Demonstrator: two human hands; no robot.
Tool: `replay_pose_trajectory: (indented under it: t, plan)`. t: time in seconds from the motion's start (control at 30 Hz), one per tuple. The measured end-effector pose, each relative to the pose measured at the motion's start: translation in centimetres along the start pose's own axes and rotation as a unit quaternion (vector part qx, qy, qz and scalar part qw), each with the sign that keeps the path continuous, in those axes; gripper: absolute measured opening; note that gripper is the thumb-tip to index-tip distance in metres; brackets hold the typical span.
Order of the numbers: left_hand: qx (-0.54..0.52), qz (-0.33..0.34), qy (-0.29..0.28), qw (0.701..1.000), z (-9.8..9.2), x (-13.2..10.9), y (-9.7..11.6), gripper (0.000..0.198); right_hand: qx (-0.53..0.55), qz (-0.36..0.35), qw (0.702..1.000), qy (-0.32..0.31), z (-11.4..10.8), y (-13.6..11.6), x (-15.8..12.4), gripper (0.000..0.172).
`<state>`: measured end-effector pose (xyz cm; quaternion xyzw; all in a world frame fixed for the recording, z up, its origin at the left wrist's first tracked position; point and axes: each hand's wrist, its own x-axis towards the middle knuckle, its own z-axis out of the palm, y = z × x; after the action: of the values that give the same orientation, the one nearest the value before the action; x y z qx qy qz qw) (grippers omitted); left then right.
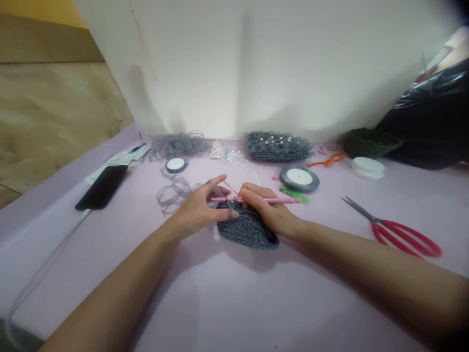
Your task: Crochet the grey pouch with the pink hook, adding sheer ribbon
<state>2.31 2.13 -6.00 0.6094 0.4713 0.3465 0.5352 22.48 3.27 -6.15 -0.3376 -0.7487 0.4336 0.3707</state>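
My right hand (269, 208) is closed around a pink crochet hook (280, 200), which lies level across the top edge of a dark grey crocheted piece (247, 230). With thumb and fingers my left hand (203, 205) grips the left edge of that piece. Sheer grey ribbon (213, 186) passes over the left fingers and runs to the hook's tip. More of this ribbon lies in loose loops (172, 195) left of the hand. The fingers partly hide the stitches at the hook.
Behind my hands are a beaded grey crocheted pouch (278, 146), a grey ribbon spool (299, 178), a smaller spool (176, 165), and beads (217, 150). Red-handled scissors (392, 227) lie to the right. A phone (102, 187) with a cable lies left, before a white wall (205, 63).
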Motion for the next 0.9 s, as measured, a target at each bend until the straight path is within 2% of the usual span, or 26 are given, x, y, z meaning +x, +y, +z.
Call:
replay_pose_trajectory:
  t: [0.1,0.23,0.3,0.4,0.47,0.5,0.57,0.7,0.77,0.9]
  plan:
    - [-0.119,-0.004,-0.020,0.993,1.0,-0.3,0.3,0.091,-0.025,-0.020,0.999,0.022,0.2,-0.2,-0.2,0.036]
    - [-0.140,-0.021,0.021,0.990,2.1,-0.6,0.3,0.090,-0.151,-0.084,0.985,0.029,0.4,0.2,-0.7,0.026]
    - [-0.107,-0.020,0.055,0.992,2.6,-0.6,-0.1,0.087,-0.267,-0.155,0.951,0.019,0.6,0.8,-0.6,0.021]
    - [-0.070,-0.020,0.095,0.993,3.3,-0.5,-0.7,0.075,-0.431,-0.259,0.864,0.033,0.6,1.6,-0.2,0.023]
    - [-0.107,-0.019,0.083,0.991,3.6,-0.4,-0.8,0.059,-0.480,-0.295,0.824,0.055,0.5,1.9,0.1,0.024]
    - [-0.141,-0.025,0.064,0.988,3.6,-0.4,-0.6,0.051,-0.481,-0.309,0.818,0.063,0.3,2.0,0.3,0.023]
    - [-0.211,-0.054,0.024,0.976,3.5,-0.5,0.0,0.044,-0.452,-0.341,0.822,0.067,-0.1,2.1,0.4,0.018]
    - [-0.274,-0.129,-0.007,0.953,2.4,-0.6,1.1,0.062,-0.373,-0.375,0.847,0.044,-1.0,2.0,0.5,0.011]
    - [-0.286,-0.140,-0.018,0.948,1.7,-0.6,1.3,0.066,-0.354,-0.375,0.857,0.028,-1.4,1.9,0.5,0.011]
    - [-0.290,-0.140,-0.036,0.946,0.4,-0.5,1.2,0.062,-0.344,-0.383,0.857,0.016,-1.9,1.6,0.5,0.009]
